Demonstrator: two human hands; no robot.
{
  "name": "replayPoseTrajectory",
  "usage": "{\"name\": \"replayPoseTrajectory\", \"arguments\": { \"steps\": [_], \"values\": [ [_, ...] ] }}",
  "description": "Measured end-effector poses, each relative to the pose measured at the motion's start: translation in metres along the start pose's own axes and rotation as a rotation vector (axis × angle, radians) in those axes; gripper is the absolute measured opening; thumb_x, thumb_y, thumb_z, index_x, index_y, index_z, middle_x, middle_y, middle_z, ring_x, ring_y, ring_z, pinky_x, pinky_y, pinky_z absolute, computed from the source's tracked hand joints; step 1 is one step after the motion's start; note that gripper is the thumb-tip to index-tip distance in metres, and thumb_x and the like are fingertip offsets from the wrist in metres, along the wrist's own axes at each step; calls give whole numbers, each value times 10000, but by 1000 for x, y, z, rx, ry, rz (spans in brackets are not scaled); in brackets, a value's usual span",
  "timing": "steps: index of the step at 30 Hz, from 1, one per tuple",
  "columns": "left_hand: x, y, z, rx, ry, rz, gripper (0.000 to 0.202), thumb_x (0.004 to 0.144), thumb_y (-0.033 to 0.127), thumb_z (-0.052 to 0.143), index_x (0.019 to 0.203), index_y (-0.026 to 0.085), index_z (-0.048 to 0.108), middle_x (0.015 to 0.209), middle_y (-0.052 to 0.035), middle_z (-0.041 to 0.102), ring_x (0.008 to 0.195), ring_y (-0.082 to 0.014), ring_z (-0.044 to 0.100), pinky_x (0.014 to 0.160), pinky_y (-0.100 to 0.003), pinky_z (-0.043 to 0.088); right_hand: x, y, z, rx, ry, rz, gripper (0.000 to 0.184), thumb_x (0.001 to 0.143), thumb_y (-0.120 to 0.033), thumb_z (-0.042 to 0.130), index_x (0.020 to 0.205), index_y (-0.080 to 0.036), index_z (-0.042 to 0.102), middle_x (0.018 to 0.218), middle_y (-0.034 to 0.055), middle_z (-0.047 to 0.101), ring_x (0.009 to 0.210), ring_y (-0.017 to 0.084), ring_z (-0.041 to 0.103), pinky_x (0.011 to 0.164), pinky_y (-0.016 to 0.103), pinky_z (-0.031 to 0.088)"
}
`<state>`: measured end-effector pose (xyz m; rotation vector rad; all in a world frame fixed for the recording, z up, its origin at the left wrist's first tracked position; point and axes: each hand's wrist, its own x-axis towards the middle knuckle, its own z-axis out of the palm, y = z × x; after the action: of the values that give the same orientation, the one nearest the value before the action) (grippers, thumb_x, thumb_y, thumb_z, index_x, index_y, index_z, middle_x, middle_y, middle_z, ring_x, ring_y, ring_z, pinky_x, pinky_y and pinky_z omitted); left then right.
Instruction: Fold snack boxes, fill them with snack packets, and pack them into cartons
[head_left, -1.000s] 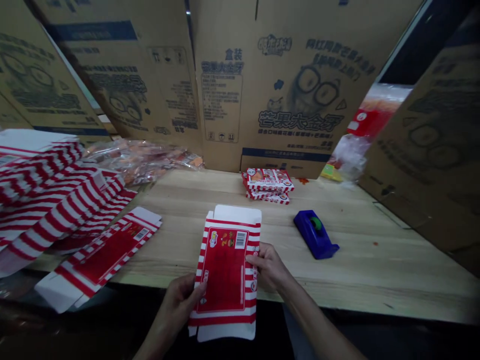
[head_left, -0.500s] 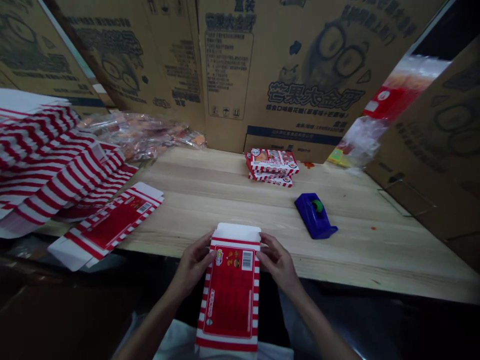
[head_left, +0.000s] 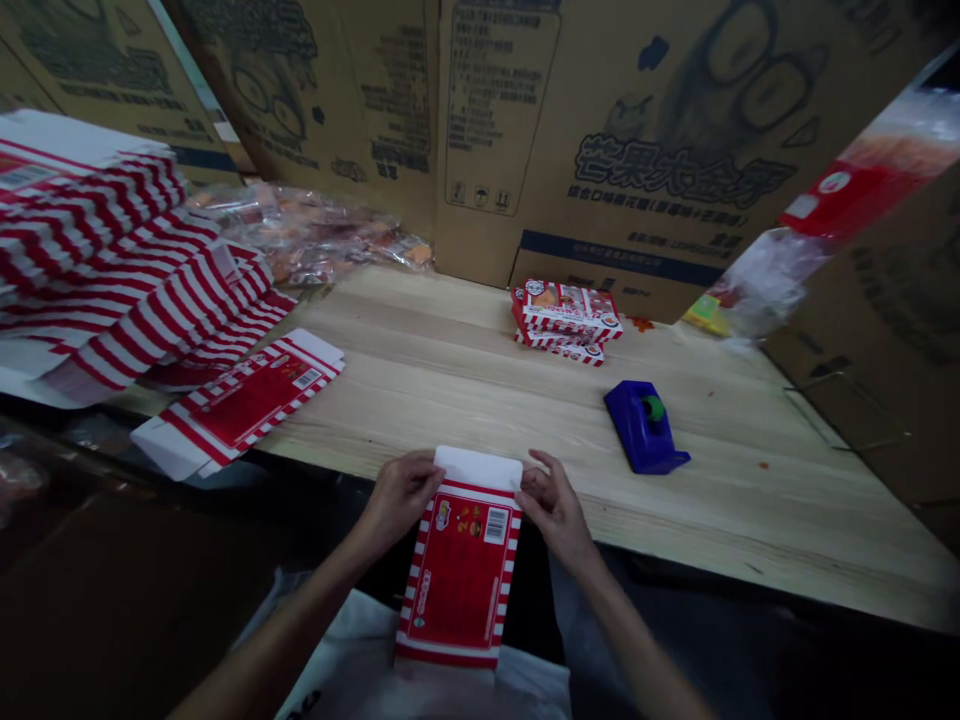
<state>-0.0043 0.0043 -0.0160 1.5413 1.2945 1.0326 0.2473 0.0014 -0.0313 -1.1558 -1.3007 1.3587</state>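
A flat red-and-white striped carton (head_left: 461, 570) stands upright over my lap at the table's front edge, its white top flap up. My left hand (head_left: 401, 492) grips its upper left corner, fingers closed on the edge. On the upper right corner my right hand (head_left: 551, 505) pinches the flap's side. Both hands hold the same carton.
A heap of flat striped cartons (head_left: 112, 270) lies at the left, one loose carton (head_left: 240, 400) near the wooden table's (head_left: 465, 400) edge. Finished small boxes (head_left: 566, 320) are stacked at the back, beside a blue tape dispenser (head_left: 643, 427). Clear snack bags (head_left: 315, 235) and big cardboard boxes (head_left: 637, 130) line the back.
The carton came down towards my lap and both hands slid up to its top corners. The camera tilted down a little.
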Motion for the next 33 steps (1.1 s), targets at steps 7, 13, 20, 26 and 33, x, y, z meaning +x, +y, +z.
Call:
{"name": "replayPoseTrajectory", "arguments": {
  "steps": [7,13,20,26,33],
  "values": [
    [21,7,-14,-479,-169,-275,545,622,171,748,1141,180,586,856,-8,647,731,-124,616,684,-238,487,8,-27,-8,54,-280,191,300,775,-409,731,927,-208,568,859,11,680,791,158,654,710,273,521],
    [34,6,-17,-555,-302,-452,203,550,164,777,737,130,705,685,-25,704,622,-149,629,626,-251,470,13,-23,-7,36,-273,214,331,750,-456,741,866,-216,545,763,-15,656,728,153,642,679,277,519],
    [15,7,-14,-415,-294,-258,206,728,320,742,846,153,755,938,-79,734,841,-191,657,779,-297,493,8,-7,-9,-119,-198,-8,228,826,-421,680,856,-194,684,1042,90,690,961,215,647,826,332,512],
    [13,17,-18,-69,-273,-141,194,768,328,672,738,152,750,748,-59,721,702,-178,632,653,-266,481,4,-8,-3,-163,-146,4,251,797,-439,700,769,-190,693,934,75,716,870,209,665,769,324,528],
    [23,30,-24,98,-357,-78,154,734,218,639,778,181,782,715,-43,757,633,-176,646,620,-261,480,13,-26,-6,-235,-164,77,205,749,-363,733,856,-189,712,788,44,730,712,187,669,643,301,525]
  ]
}}
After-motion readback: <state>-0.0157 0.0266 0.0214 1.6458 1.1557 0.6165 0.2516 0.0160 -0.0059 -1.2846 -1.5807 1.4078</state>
